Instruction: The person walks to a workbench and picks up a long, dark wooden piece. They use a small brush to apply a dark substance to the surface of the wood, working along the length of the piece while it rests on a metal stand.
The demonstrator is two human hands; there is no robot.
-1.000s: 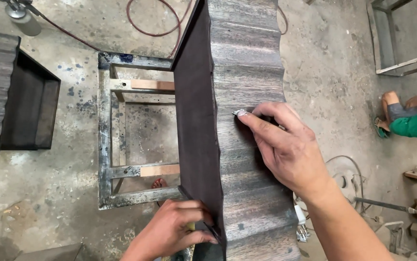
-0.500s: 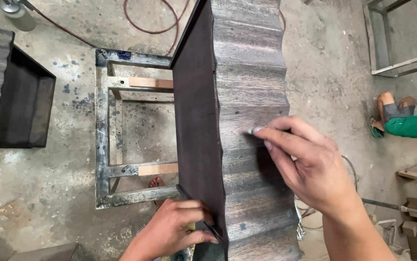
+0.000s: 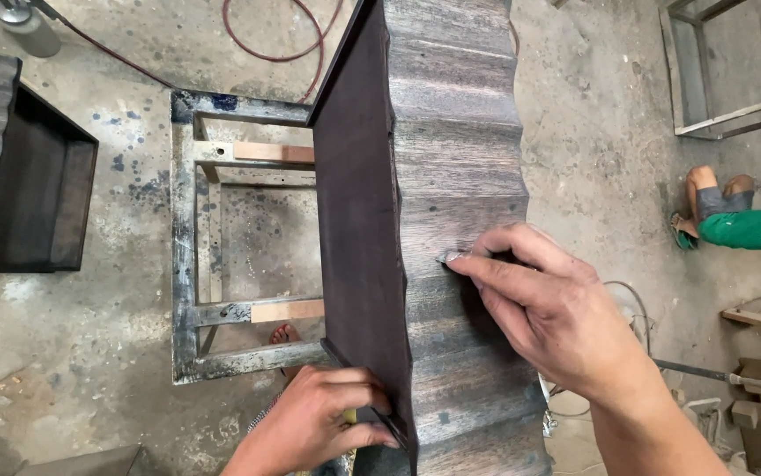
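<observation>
A tall dark wooden box (image 3: pixel 460 132) with a ribbed, wavy front rests on a metal frame stand (image 3: pixel 185 264). My right hand (image 3: pixel 556 317) lies on the wavy face, its fingertips pressing a small grey piece (image 3: pixel 447 256), apparently sandpaper, flat against the wood. My left hand (image 3: pixel 314 427) grips the box's near left corner edge, fingers curled around it. The box's smooth dark side panel (image 3: pixel 358 229) faces left.
A second dark ribbed box (image 3: pixel 32 194) lies open on the concrete floor at the left. A red hose (image 3: pixel 266 48) and a spray tool (image 3: pixel 23 25) lie at the back. A person in green (image 3: pixel 750 225) sits at the right, near another metal frame (image 3: pixel 715 79).
My right hand has slid along the wavy face toward me, keeping the grey piece under its fingertips. My left hand keeps the same grip on the corner.
</observation>
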